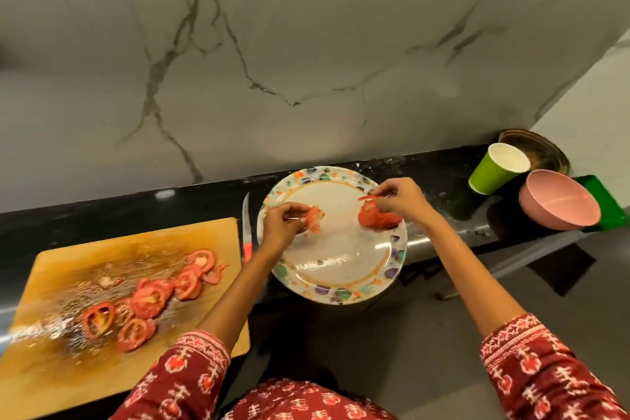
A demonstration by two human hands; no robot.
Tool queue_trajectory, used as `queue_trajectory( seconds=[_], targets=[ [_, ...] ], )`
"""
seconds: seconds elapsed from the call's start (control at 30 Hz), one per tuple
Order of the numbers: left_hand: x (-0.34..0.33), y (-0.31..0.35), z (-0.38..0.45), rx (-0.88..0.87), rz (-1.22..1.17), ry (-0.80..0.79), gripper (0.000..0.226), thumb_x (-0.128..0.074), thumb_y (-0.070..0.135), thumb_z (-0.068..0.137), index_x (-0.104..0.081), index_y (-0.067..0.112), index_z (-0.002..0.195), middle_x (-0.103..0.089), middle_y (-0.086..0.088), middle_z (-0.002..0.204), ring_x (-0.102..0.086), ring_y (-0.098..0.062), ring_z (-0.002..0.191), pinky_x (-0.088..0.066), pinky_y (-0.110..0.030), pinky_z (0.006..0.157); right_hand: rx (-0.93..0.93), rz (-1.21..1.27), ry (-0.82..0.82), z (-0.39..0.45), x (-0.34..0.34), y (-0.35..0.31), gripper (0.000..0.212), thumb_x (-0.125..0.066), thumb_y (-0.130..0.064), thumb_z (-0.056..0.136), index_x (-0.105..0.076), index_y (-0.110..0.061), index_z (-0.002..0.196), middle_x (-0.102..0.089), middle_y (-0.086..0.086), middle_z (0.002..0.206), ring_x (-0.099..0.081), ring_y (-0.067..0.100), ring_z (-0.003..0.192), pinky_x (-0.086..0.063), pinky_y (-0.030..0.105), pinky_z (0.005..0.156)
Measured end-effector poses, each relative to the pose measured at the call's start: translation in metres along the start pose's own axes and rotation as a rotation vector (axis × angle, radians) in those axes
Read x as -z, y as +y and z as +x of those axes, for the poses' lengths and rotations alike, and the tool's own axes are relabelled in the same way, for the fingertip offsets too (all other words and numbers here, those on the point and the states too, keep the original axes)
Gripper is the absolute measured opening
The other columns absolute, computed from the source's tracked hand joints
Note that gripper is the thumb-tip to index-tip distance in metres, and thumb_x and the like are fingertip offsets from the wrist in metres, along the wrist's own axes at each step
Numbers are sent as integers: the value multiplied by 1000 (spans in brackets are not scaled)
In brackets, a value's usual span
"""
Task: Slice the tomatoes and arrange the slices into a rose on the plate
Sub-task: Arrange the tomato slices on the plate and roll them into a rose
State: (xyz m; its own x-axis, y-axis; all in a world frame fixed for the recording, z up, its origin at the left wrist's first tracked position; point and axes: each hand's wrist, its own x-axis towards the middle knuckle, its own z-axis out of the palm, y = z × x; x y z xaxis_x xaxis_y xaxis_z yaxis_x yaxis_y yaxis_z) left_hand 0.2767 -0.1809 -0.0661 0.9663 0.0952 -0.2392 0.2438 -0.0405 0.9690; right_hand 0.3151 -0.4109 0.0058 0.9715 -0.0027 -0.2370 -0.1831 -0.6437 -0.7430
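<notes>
Both forearms reaching forward and slightly inward, bare from the wrists back to red patterned sleeves with white motifs (191,368) ending partway down the forearms. Left hand (283,223) raised, wrist bent, fingers curled with the tips pinching a pale red tomato slice (314,217). Right hand (400,198) further forward and apart from the left, knuckles upward, thumb and fingertips pinching a thin red strip of tomato (366,197), palm hovering above a rolled cluster of red tomato slices (378,219).
</notes>
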Motion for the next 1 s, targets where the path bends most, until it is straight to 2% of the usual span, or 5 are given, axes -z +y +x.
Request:
queue_trajectory(
  seconds=[0.07, 0.27, 0.53, 0.87, 1.0],
  targets=[
    [-21, 0, 10, -2, 48, -12, 21, -57, -11, 82, -63, -1, 100, -64, -13, 98, -61, -19, 87, -56, -17, 64, -4, 27, 16, 8, 11, 10, 20, -68, 4, 77, -70, -2, 96, -63, 1, 83, -60, 13, 77, -53, 19, 66],
    [-74, 1, 34, -121, 283, -89, 21, -63, -7, 80, -67, 1, 98, -67, -15, 100, -62, -21, 89, -55, -30, 81, -26, 68, -11, 23, 22, 29, 19, -68, 0, 78, -69, -19, 80, -66, 2, 88, -64, 21, 91, -56, 36, 82],
    [-115, -2, 52, -173, 439, -76, 14, -64, 2, 82, -69, 3, 95, -68, -13, 96, -61, -15, 83, -45, -8, 67, -10, 58, -73, 31, 35, 41, 16, -68, -1, 77, -70, -15, 85, -69, 7, 92, -66, 24, 93, -56, 43, 84],
    [-95, -7, 45, -167, 456, -10, 20, -64, -3, 81, -68, 2, 100, -69, -13, 97, -62, -15, 81, -47, -5, 64, 190, -91, -230, 38, 12, 22, 19, -65, 3, 78, -71, -5, 93, -68, 9, 96, -57, 13, 84, -48, 17, 70],
    [-88, -10, 36, -169, 487, -55, 28, -69, 2, 78, -67, 3, 106, -68, -12, 101, -58, -9, 82, -49, -10, 75, 199, -315, -233, 42, -6, 27, 17, -63, -1, 82, -71, -5, 96, -66, 9, 106, -56, 13, 85, -49, 23, 81]
  ],
)
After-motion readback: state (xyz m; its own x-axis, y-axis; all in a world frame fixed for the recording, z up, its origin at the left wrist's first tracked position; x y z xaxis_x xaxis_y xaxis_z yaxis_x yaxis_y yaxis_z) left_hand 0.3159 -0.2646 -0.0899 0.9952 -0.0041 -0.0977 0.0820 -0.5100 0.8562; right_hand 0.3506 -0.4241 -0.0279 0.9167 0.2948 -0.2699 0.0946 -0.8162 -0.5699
